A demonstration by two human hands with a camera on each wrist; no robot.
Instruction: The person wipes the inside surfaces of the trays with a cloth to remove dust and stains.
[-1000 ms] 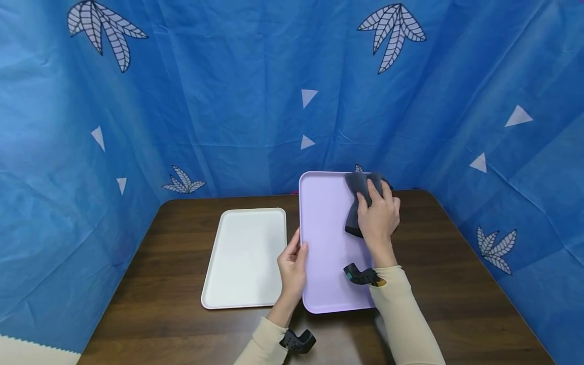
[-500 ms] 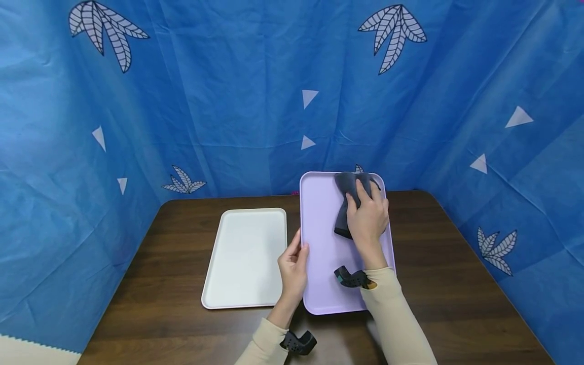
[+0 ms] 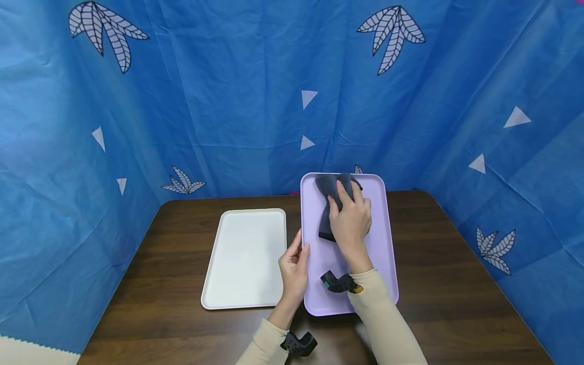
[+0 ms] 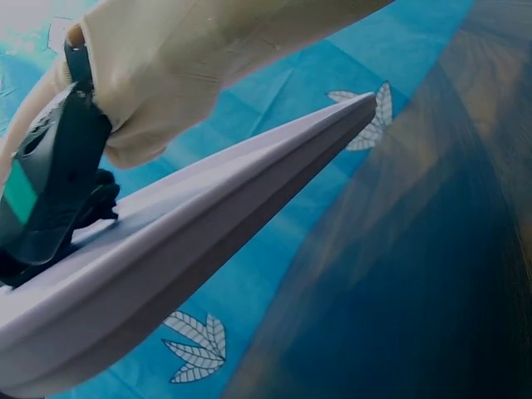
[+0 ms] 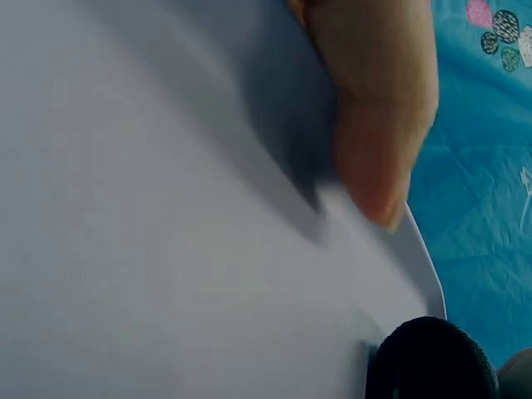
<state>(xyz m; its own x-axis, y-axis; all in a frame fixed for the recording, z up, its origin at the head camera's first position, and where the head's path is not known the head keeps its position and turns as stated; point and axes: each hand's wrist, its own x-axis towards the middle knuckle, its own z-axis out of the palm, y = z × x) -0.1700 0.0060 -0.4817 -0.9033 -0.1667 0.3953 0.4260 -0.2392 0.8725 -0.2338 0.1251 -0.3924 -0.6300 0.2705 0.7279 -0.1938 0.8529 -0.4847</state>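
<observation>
A lilac rectangular tray [image 3: 380,243] is tilted up off the table, its inner face toward the head camera. My left hand [image 3: 293,271] grips its left edge, thumb at the rim. A dark grey cloth [image 3: 326,185] lies bunched on the tray's upper part. My right hand [image 3: 351,218] holds that cloth against the inner face, with curled fingers partly covering it. In the left wrist view the tray's outer side [image 4: 208,204] slants above the table. One finger of my right hand [image 5: 378,125] shows over the pale tray surface in the right wrist view.
A white rectangular tray [image 3: 248,258] lies flat to the left, close beside my left hand. Both stand on or over a dark wooden table [image 3: 173,263]. A blue patterned curtain [image 3: 228,101] hangs behind and along the sides.
My right hand has slid left across the lilac tray with the cloth, uncovering the tray's right edge. My left hand keeps its grip nearly still.
</observation>
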